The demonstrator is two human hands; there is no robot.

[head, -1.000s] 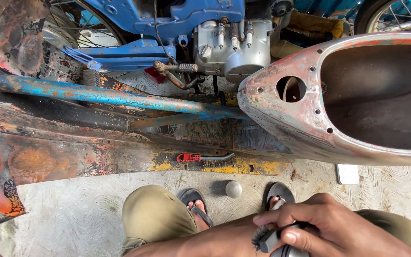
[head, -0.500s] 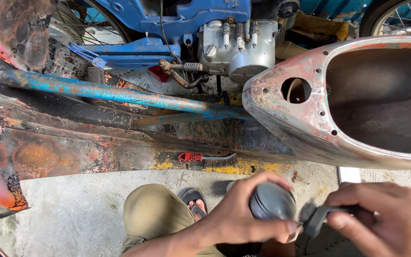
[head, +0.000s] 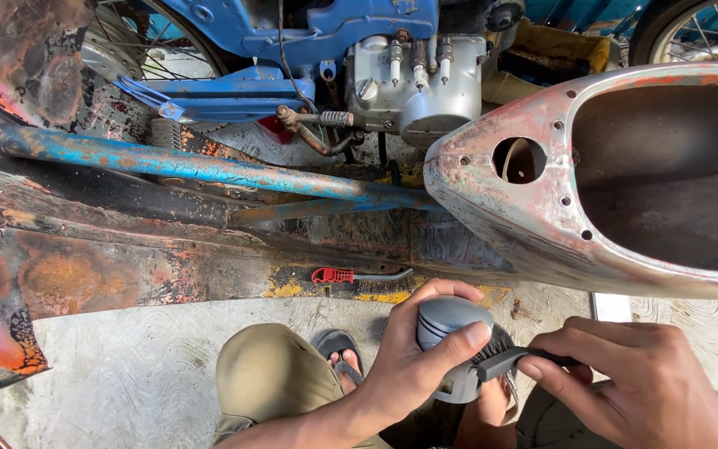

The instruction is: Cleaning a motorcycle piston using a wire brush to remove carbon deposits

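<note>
My left hand has its fingers wrapped around a grey power tool, and my right hand pinches the black key at its head. I judge I'm fitting the wheel; next needs a firm turn. A red-handled wire brush lies beyond my fingers, on the floor.

Under you, the grey concrete floor fills the lower frame; a red-handled wire brush lies at centre on its yellow-stained edge, your sandalled foot planted just below it.
</note>
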